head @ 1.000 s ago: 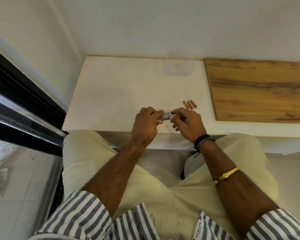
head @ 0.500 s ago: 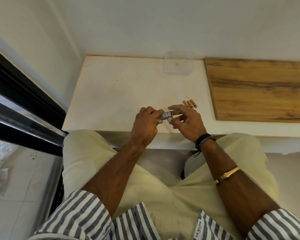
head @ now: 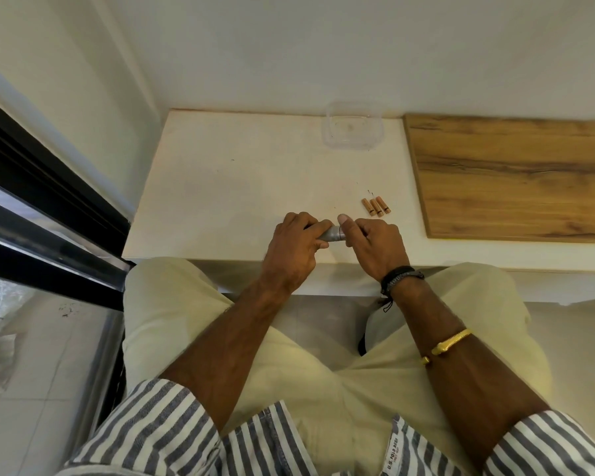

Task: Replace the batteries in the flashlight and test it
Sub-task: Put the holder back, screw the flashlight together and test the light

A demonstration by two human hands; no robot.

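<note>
The left hand (head: 296, 249) is wrapping its fingers (head: 311, 225) around the body of the flashlight (head: 332, 234), holding it just above the near edge of the worktop (head: 241, 187). The right hand (head: 375, 245) is meeting it at the exposed grey end, its fingers curling over that end and the thumb (head: 345, 221) pressing on top; both hands are closing on the same small tube, which is showing only in the gap between them.

Three batteries (head: 375, 206) are lying side by side on the worktop just beyond the right fingers, untouched. Whether they are the old cells or the fresh ones cannot be told, nor whether the flashlight is holding any cells now. A clear tub (head: 352, 129) is sitting well beyond the fingers, by the wall, and a wooden board (head: 516, 173) is lying off to the right.

Judging by the grip, the person is twisting an end cap, either opening or closing it. No light is showing, so the test seems not yet done.
</note>
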